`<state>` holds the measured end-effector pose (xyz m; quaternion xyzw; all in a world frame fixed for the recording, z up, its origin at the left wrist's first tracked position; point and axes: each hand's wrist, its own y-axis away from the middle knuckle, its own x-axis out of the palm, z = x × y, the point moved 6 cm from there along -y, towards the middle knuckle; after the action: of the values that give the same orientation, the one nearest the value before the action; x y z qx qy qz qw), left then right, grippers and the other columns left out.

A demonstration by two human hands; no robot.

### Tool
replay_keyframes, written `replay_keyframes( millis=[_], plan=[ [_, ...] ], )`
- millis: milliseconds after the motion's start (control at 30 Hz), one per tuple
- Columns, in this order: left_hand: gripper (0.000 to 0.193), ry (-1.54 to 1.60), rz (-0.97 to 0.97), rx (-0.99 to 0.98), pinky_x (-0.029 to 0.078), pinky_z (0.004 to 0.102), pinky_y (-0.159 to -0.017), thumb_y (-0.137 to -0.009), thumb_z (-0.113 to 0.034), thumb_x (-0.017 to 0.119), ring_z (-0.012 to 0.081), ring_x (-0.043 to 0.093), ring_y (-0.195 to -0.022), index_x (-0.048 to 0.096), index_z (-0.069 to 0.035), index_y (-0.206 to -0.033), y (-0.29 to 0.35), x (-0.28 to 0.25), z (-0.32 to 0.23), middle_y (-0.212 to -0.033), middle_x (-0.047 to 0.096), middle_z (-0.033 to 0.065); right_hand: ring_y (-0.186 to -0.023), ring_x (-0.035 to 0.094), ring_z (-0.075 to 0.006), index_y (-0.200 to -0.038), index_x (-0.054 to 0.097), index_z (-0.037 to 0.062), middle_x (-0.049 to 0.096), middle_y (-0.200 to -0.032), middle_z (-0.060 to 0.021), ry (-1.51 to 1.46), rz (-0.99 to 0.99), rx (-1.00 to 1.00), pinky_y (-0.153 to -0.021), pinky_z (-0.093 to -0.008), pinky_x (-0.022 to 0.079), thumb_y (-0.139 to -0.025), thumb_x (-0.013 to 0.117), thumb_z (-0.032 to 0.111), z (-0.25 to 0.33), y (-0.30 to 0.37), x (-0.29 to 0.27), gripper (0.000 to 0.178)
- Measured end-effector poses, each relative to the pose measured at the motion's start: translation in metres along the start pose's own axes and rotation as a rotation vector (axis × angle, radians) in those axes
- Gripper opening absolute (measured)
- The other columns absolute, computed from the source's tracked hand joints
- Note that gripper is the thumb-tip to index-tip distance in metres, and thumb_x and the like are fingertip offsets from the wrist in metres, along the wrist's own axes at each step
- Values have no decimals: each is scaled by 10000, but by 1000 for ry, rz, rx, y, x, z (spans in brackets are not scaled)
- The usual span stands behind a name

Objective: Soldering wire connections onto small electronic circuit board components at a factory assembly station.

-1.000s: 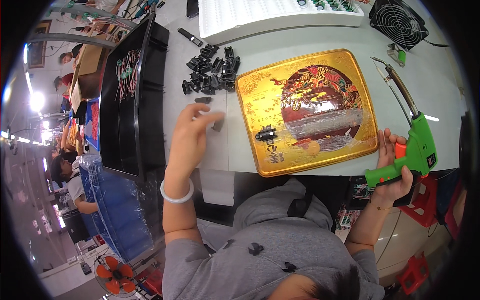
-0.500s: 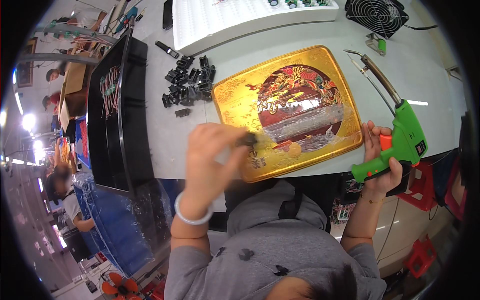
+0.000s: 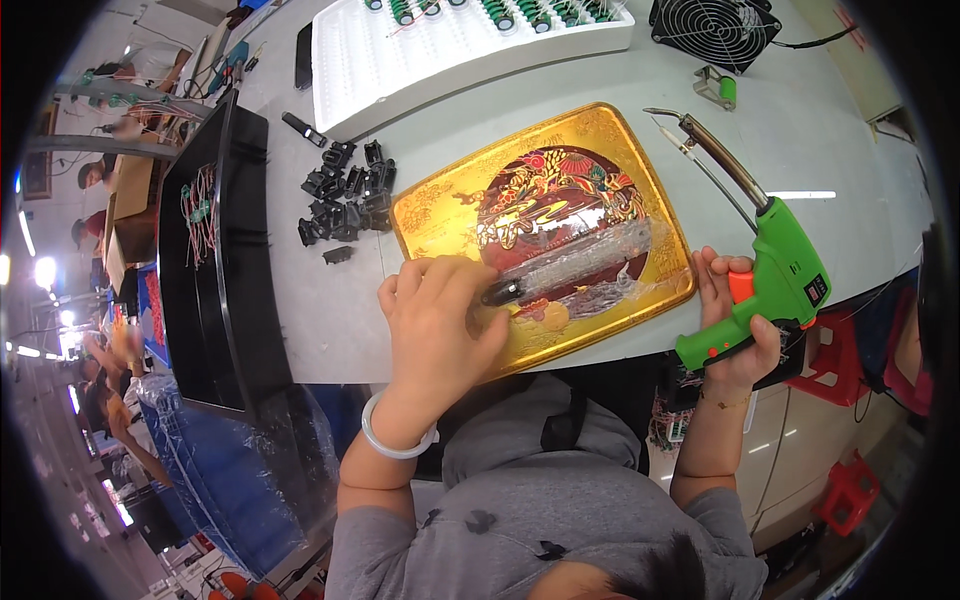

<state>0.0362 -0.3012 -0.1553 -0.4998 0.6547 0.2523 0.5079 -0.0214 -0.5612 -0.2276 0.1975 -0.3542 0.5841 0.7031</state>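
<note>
My left hand [image 3: 440,320] pinches a small black plastic part [image 3: 503,292] low over the left side of a gold tin lid [image 3: 430,210]. The lid has a dark red round picture with a dragon-like design. Clear crinkled plastic strips [image 3: 575,262] lie across that picture, and the black part sits at their left end; whether it touches them is unclear. In my right hand [image 3: 735,325] is a green soldering gun [image 3: 790,265] with an orange trigger. Its metal tip and thin feed tube point up and away, beyond the lid's right edge.
A loose pile of black plastic parts [image 3: 345,190] lies left of the lid. Behind stands a white foam tray [image 3: 400,85] holding green components. A deep black bin [image 3: 215,330] with wired pieces is at left. A fan [image 3: 715,30] and small metal stand [image 3: 715,88] sit far right.
The left hand has come down onto the lid with the black part, now at the plastic strips' end. The right hand still holds the soldering gun. The whole view has shifted slightly.
</note>
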Motion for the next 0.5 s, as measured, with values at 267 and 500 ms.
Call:
replay_keyframes(
  millis=[267,500],
  plan=[
    [193,-52,-126,27,274,353,-760,-600,-165,704,185,474,-851,613,-127,-766,7,3,0,-792,550,-23,-1143,375,-380,-1148,375,-59,468,-1103,-195,-14,17,-12,-1041,-479,165,-689,485,207,0,0,3,541],
    [171,-47,-175,33,265,350,-758,-616,-146,694,180,476,-834,604,-128,-760,11,4,2,-795,552,-32,-1140,383,-378,-1168,359,-39,459,-1113,-188,11,14,-2,-1040,-489,163,-690,489,209,0,-1,3,554]
  ],
)
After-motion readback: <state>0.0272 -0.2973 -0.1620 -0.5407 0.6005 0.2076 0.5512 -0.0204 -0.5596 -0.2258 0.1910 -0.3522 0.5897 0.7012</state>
